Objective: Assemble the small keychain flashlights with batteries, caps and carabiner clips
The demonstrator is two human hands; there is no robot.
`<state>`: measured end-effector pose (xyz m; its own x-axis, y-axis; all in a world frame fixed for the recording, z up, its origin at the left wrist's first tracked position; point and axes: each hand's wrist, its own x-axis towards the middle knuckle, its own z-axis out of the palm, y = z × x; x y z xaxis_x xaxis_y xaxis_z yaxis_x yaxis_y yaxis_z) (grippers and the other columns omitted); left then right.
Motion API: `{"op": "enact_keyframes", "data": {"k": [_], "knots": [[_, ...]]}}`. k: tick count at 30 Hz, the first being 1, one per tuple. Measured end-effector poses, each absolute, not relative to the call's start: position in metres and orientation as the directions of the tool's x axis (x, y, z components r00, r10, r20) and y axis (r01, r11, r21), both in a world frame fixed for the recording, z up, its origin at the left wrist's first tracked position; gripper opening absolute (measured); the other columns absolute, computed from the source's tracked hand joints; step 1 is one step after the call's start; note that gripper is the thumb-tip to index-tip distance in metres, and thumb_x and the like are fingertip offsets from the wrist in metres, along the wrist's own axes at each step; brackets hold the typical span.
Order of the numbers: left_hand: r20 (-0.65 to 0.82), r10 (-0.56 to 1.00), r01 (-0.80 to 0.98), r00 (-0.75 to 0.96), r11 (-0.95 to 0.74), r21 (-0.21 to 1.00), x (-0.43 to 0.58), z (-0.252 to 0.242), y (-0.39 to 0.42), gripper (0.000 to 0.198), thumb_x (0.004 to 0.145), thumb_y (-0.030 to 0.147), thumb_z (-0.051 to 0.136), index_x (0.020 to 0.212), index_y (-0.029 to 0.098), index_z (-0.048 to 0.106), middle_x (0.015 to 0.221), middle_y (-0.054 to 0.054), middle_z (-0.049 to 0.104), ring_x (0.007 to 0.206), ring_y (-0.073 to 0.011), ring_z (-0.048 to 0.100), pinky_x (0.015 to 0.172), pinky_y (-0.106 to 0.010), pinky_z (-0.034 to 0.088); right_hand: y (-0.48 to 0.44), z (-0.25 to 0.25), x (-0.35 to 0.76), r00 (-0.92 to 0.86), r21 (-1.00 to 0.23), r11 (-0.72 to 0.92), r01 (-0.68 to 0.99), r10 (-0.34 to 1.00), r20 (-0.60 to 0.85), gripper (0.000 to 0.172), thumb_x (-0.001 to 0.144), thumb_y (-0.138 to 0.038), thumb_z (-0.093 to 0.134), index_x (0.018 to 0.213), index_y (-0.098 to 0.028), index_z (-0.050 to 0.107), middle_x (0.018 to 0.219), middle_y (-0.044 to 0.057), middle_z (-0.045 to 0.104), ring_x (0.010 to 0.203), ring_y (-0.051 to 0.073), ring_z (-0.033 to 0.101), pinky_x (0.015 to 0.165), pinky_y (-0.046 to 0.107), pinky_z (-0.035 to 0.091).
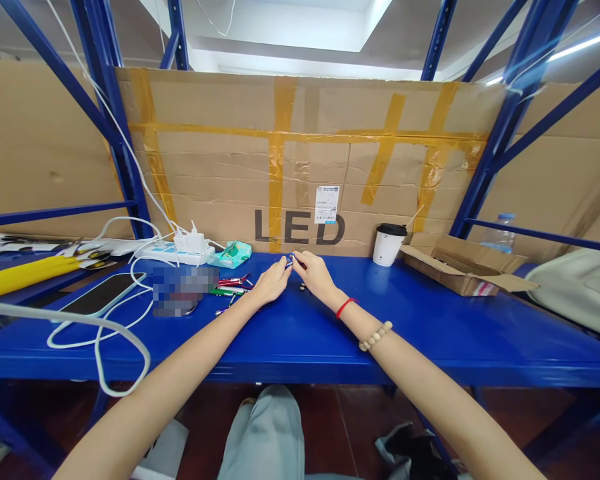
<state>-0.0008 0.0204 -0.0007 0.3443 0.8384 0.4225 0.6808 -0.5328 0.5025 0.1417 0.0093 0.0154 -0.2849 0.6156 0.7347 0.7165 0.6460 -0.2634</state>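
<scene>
Over the middle of the blue table [405, 327], my left hand [271, 281] is closed in a pinch round a small blue metallic object [289, 261]. My right hand [313, 275] meets it from the other side, thumb and finger closed at the object's end. Fingers cover most of the object, and its exact kind is too small to make out. Just below my right hand lie a few tiny round pieces [303, 287]. To the left of my left hand is a loose group of slim shiny items, among them a red one [230, 282] and a green one [226, 291].
A power strip [167, 253] with white cables, a phone [104, 294] and a green soft packet [231, 255] occupy the left side. At the right stand a lidded paper cup [389, 245] and an open cardboard box [455, 272]. Cardboard [205, 180] walls the back.
</scene>
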Motion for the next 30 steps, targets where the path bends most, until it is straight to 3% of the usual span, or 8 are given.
{"op": "enact_keyframes", "data": {"k": [8,14,18,25,30], "knots": [[0.457,0.834,0.655,0.310,-0.536,0.533,-0.002,-0.005,0.028,0.025,0.089,0.034,0.027,0.097,0.019,0.046,0.089,-0.008,0.061,0.085,-0.0227,0.058,0.073,-0.031,0.041,0.009,0.012,0.139,-0.322,-0.226,0.642,0.732,0.619,0.716,0.019,0.089,-0.023,0.042,0.079,-0.016,0.056,0.069,0.002,0.049,0.063,0.012,0.047,0.060,0.022,0.033],[0.488,0.817,0.615,0.306,-0.561,0.554,-0.002,-0.006,0.031,0.023,0.089,0.033,0.029,0.097,0.019,0.046,0.087,-0.007,0.061,0.082,-0.0208,0.058,0.073,-0.029,0.041,0.009,0.013,0.138,-0.314,-0.222,0.642,0.734,0.611,0.727,0.018,0.089,-0.022,0.042,0.079,-0.016,0.056,0.070,0.002,0.050,0.064,0.012,0.047,0.061,0.022,0.034],[0.485,0.812,0.608,0.325,-0.572,0.551,-0.001,-0.004,0.028,0.024,0.089,0.037,0.028,0.093,0.021,0.046,0.076,-0.003,0.059,0.073,-0.0193,0.057,0.070,-0.029,0.041,0.006,0.016,0.138,-0.269,-0.241,0.633,0.736,0.600,0.754,0.022,0.091,-0.022,0.037,0.078,-0.016,0.054,0.071,0.003,0.050,0.064,0.012,0.047,0.061,0.022,0.034],[0.491,0.797,0.591,0.353,-0.596,0.544,-0.001,-0.003,0.025,0.026,0.089,0.034,0.030,0.105,0.021,0.046,0.088,-0.006,0.061,0.088,-0.0217,0.058,0.076,-0.030,0.041,0.006,0.015,0.138,-0.266,-0.246,0.640,0.728,0.593,0.760,0.022,0.091,-0.021,0.036,0.079,-0.016,0.054,0.073,0.004,0.051,0.067,0.013,0.048,0.061,0.023,0.035],[0.503,0.802,0.594,0.321,-0.584,0.553,0.000,-0.004,0.028,0.023,0.088,0.035,0.030,0.096,0.020,0.046,0.086,-0.006,0.061,0.084,-0.0212,0.058,0.076,-0.030,0.041,0.007,0.014,0.138,-0.271,-0.244,0.642,0.727,0.595,0.757,0.021,0.090,-0.021,0.038,0.079,-0.016,0.054,0.073,0.004,0.051,0.066,0.013,0.048,0.061,0.023,0.035]]}}
